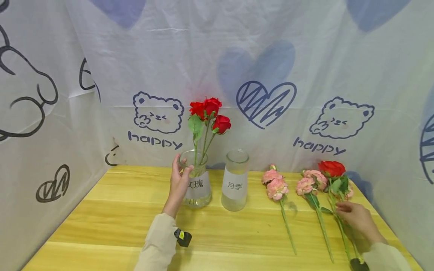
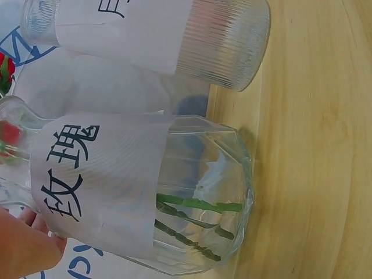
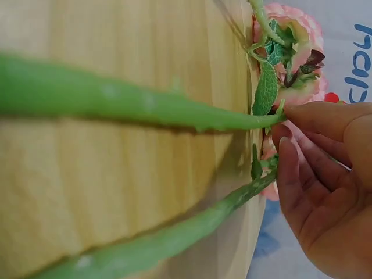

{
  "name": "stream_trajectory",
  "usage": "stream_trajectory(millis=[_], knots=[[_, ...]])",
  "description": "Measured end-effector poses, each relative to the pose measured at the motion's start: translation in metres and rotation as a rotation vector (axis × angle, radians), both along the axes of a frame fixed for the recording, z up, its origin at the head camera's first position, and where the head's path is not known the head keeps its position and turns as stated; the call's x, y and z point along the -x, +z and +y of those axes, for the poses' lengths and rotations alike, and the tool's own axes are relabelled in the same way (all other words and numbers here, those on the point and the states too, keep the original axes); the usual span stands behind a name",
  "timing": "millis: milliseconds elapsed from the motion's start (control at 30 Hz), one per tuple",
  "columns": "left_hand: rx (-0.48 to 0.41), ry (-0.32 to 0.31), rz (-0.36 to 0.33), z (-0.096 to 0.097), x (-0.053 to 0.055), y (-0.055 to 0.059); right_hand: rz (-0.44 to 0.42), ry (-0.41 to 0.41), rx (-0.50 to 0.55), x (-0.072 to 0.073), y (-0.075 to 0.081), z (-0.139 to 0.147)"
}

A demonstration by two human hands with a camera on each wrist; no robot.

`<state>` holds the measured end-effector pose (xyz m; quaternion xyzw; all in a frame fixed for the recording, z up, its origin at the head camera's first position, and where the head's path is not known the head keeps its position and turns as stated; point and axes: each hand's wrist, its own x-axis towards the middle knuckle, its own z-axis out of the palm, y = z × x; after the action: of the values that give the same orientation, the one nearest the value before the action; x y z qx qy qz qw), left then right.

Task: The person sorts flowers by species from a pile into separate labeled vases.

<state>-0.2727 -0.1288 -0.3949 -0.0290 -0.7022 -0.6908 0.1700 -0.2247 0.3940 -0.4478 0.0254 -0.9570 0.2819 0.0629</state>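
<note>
My left hand (image 1: 179, 182) grips the neck of a glass vase (image 1: 199, 202) that stands on the table. Three red roses (image 1: 211, 106) rise from it, and their green stems (image 2: 200, 203) show through the glass. A white paper label (image 2: 96, 180) with black Chinese characters wraps this vase. At the right, my right hand (image 1: 359, 218) pinches the stem of a red rose (image 1: 332, 168) between thumb and fingers, just above the table; the right wrist view shows the green stem (image 3: 145, 107) running to the fingertips. A pink flower (image 1: 349, 192) lies partly hidden beneath that rose.
A second, narrower glass vase (image 1: 234, 204) with its own label stands right of the first, holding no flowers. Pink flowers (image 1: 277, 188) on a long stem and another pink spray (image 1: 306, 185) lie on the wooden table (image 1: 237, 241). A printed cloth (image 1: 203, 67) hangs behind.
</note>
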Motion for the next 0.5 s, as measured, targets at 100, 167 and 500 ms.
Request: stream_trajectory(millis=[100, 167, 500], knots=[[0.001, 0.004, 0.0, 0.0, 0.0, -0.001, -0.016, -0.007, -0.038, 0.003, 0.003, -0.002], [0.003, 0.003, 0.0, 0.0, -0.001, 0.0, -0.041, -0.019, -0.032, 0.005, 0.004, -0.004], [0.014, -0.009, -0.005, 0.0, -0.001, 0.0, -0.148, -0.029, 0.156, 0.003, 0.013, -0.004]])
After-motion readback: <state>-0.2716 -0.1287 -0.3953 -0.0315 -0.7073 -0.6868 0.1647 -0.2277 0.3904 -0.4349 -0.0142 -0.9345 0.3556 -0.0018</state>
